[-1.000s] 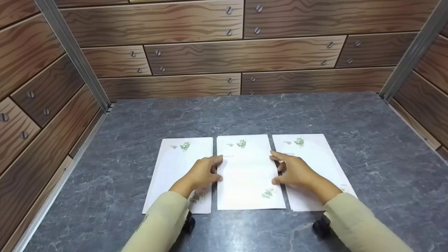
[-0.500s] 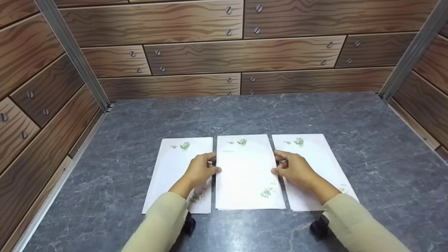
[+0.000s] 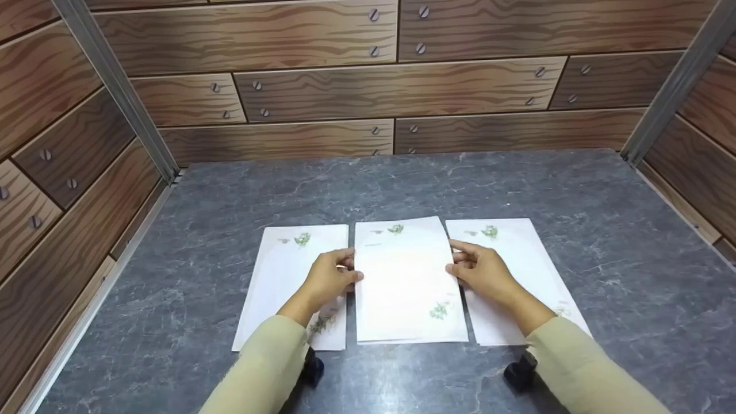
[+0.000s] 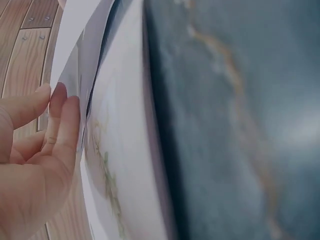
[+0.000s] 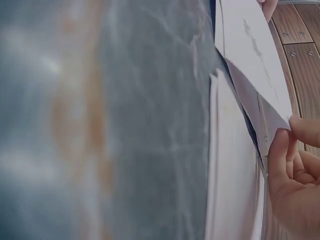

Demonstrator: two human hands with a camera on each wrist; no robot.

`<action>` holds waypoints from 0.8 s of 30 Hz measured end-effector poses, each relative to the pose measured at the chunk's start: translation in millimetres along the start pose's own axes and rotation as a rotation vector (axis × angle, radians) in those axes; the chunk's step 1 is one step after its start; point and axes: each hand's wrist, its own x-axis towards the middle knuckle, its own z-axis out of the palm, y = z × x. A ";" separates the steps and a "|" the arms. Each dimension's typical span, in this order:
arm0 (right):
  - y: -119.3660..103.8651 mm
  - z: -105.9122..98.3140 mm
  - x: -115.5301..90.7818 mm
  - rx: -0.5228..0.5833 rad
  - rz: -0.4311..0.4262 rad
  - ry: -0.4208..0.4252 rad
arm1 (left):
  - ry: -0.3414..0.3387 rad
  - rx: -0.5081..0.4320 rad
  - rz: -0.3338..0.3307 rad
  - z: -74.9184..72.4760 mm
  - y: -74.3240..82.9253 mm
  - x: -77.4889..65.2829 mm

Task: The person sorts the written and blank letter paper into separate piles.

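Three stacks of white paper with green leaf prints lie side by side on a dark marbled table. Over the middle stack, a sheet of paper [image 3: 405, 282] is held by its two long sides, its edges raised from the sheets below in both wrist views. My left hand [image 3: 329, 279] pinches the left edge between thumb and fingers. On the right edge, my right hand [image 3: 485, 273] does the same, thumb on top. The sheet's far right corner is tilted up. Underneath, the rest of the middle stack is mostly hidden.
The left paper stack [image 3: 287, 276] lies partly under my left forearm, the right paper stack [image 3: 517, 253] partly under my right. The table [image 3: 402, 184] ends at a wood-patterned wall [image 3: 322, 92], with metal posts at both back corners.
Both hands have slid slightly away from me along the sheet's edges and now pinch them. The top sheet has risen a little off the middle stack, its far right corner shifted up.
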 end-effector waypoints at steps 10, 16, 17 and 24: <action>0.9 -0.2 2.1 0.105 0.024 0.035 | 0.019 -0.149 -0.029 2.3 4.5 2.1; -0.4 -2.2 0.6 0.125 0.032 0.043 | 0.019 -0.189 -0.030 4.6 3.9 4.5; -0.8 -2.7 0.4 0.129 0.031 0.044 | 0.019 -0.199 -0.029 4.8 3.9 4.6; -3.5 -10.0 -1.4 0.137 0.013 0.041 | 0.019 -0.221 -0.008 8.9 5.6 4.0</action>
